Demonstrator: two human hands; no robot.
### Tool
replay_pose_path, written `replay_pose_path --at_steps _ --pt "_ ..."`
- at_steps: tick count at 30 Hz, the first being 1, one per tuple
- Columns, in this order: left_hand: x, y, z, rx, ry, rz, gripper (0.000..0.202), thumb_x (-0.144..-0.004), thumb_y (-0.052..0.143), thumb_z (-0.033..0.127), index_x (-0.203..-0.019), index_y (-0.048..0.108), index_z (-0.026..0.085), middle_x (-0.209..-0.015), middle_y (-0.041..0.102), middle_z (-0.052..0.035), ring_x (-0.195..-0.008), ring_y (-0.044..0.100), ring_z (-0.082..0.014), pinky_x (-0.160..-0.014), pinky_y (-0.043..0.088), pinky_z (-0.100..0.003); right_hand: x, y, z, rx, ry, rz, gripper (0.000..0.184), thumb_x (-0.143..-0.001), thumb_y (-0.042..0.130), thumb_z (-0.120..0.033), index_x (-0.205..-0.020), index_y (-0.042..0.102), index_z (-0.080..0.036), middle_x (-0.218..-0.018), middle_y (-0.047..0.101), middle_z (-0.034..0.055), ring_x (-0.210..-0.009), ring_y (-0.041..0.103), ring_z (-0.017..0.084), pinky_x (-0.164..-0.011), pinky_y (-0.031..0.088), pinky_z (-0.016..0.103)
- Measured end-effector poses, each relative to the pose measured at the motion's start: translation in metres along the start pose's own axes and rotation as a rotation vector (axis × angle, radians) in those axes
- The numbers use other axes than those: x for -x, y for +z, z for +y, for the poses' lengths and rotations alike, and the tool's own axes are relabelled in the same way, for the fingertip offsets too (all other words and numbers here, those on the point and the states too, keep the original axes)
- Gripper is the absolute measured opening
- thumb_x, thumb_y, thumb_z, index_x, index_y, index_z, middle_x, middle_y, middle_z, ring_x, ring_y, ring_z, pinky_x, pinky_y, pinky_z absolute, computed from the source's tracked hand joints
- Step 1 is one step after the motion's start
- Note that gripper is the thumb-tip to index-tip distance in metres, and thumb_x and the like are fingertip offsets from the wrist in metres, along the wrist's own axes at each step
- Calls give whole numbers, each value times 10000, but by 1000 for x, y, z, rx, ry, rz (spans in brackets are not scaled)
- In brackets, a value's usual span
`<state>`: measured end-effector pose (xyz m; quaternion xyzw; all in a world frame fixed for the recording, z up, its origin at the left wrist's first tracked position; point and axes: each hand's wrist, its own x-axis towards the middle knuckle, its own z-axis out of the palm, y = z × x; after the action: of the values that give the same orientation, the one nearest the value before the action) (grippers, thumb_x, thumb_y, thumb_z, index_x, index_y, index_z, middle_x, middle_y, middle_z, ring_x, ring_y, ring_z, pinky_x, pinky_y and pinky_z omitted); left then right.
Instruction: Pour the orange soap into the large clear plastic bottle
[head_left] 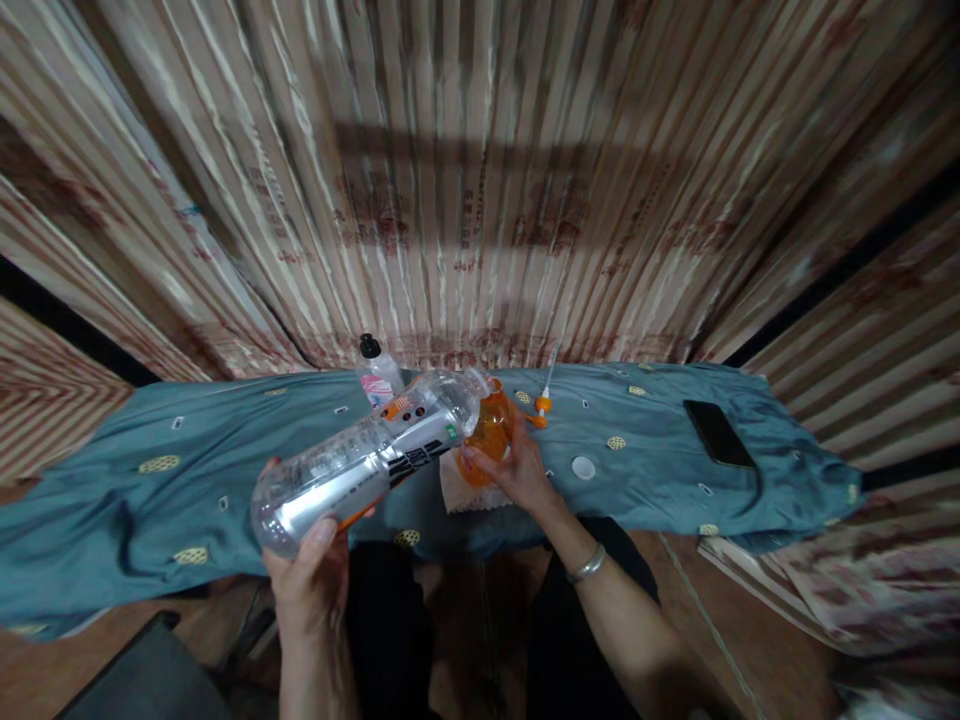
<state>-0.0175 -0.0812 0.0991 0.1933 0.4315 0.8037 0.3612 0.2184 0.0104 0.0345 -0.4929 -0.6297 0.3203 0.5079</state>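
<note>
The left hand (307, 585) and right hand (517, 472) are bare, and both forearms are uncovered down to the lower frame edge. The right wrist carries one thin, silver-coloured metal bangle (586, 565). The legs are clad in black trousers (390, 625).

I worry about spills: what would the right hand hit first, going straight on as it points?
The right hand already holds the orange container; beyond it, probably the mouth of the big clear bottle, though depth is unclear.
</note>
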Motion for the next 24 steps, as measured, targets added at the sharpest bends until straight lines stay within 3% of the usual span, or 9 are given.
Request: replay_pose_path --at_steps 6,12,15,20,24 --pt "0 5 2 -12 -7 4 958 -389 1028 256 -1311 774 325 -1531 662 -87 -1467 561 -437 -693 680 -280 0 -1 -1 20 14 -2 1007 -846 908 -400 -1705 418 -211 -1516 762 171 -1402 760 375 -1185 636 550" --pt "2 9 6 -35 3 -3 847 -374 1013 262 -1197 813 263 -1551 667 -125 -1473 569 -513 -821 743 -459 0 0 2 16 -30 -6 966 -862 902 -408 -1695 439 -245 -1494 778 150 -1394 766 368 -1198 625 557" --pt "2 9 6 -41 10 3 818 -380 1007 263 -1176 818 256 -1549 665 -131 -1434 606 -516 -818 748 -488 0 0 3 14 -34 -8 960 -863 901 -405 -1693 445 -249 -1477 788 143 -1363 785 364 -1178 638 554" --pt "0 6 2 -50 20 -4 832 -402 1012 285 -1212 821 263 -1555 664 -134 -1396 642 -509 -722 751 -445 0 0 0 13 -35 -10 920 -874 880 -379 -1683 462 -247 -1499 778 144 -1381 774 361 -1186 634 558" --pt "1 3 2 -39 21 -20 851 -418 1068 336 -1235 832 356 -1519 703 -80 -1469 594 -487 -630 714 -312 0 0 -2 8 -32 -8 916 -877 878 -393 -1679 465 -234 -1499 776 149 -1391 766 360 -1187 637 553"
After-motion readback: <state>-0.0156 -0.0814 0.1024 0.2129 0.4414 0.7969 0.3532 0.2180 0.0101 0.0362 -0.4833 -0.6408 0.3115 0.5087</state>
